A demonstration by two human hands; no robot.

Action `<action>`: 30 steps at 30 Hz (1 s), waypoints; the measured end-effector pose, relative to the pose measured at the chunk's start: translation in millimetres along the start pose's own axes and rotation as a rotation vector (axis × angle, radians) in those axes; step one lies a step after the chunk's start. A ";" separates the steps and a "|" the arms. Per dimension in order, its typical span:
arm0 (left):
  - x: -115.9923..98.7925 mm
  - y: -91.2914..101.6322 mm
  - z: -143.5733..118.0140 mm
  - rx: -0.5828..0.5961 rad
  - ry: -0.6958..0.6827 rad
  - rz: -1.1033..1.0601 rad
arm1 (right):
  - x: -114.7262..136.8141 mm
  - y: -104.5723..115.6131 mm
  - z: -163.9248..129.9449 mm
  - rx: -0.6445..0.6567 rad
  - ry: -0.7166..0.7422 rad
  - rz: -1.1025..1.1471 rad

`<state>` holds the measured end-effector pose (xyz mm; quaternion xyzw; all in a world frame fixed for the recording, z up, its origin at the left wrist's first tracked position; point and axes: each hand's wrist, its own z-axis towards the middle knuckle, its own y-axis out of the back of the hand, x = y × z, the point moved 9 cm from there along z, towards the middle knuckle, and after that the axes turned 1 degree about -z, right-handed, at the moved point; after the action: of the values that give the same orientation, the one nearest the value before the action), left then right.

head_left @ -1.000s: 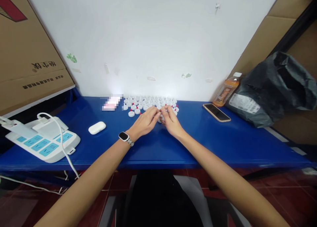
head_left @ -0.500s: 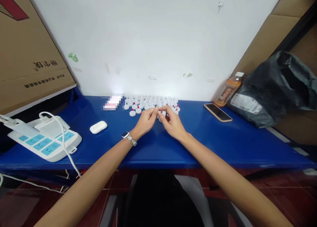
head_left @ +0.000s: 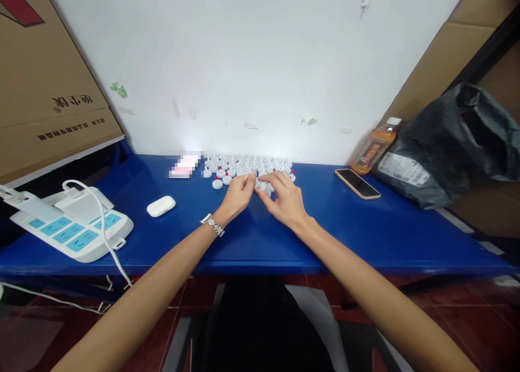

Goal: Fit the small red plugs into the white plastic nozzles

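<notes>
At a blue table (head_left: 182,247), the right hand (head_left: 287,201) is holding a small white cap (head_left: 263,186) while the left hand (head_left: 236,197) is pinching narrowly beside it, any contents too hidden to tell, and a slackening right grip could be risking a drop among the similar caps (head_left: 217,183) beyond.

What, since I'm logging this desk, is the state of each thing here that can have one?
Left hand: closed; contents hidden
Right hand: pinching a white cap
Other caps: loosely grouped, some red-tipped
Phone: lying flat, screen dark
Bottle: capped
White case: shut
Power strip: adapters plugged in
Black bag: crumpled
</notes>
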<state>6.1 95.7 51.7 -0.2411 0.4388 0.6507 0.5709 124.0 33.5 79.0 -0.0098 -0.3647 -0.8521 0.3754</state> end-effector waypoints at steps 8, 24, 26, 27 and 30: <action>-1.9 -7.0 -4.9 0.045 -0.031 -0.025 | -30.0 -21.1 -1.3 0.077 -0.359 0.548; 2.7 -8.3 -3.7 0.040 0.014 -0.140 | -34.2 -42.8 -7.0 0.269 -0.623 0.899; 12.7 11.5 2.3 -0.062 0.046 -0.159 | -33.6 -22.4 -4.4 0.143 -0.467 0.609; 15.8 20.3 4.9 -0.093 0.046 -0.137 | -32.2 -15.1 -4.6 0.104 -0.406 0.499; 17.8 27.9 10.5 -0.045 0.010 -0.009 | -35.0 -10.4 -8.2 0.094 -0.353 0.368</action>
<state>-22.7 115.1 50.6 -0.2590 0.4259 0.6565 0.5662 144.6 55.2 56.5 -0.2072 -0.4558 -0.7367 0.4546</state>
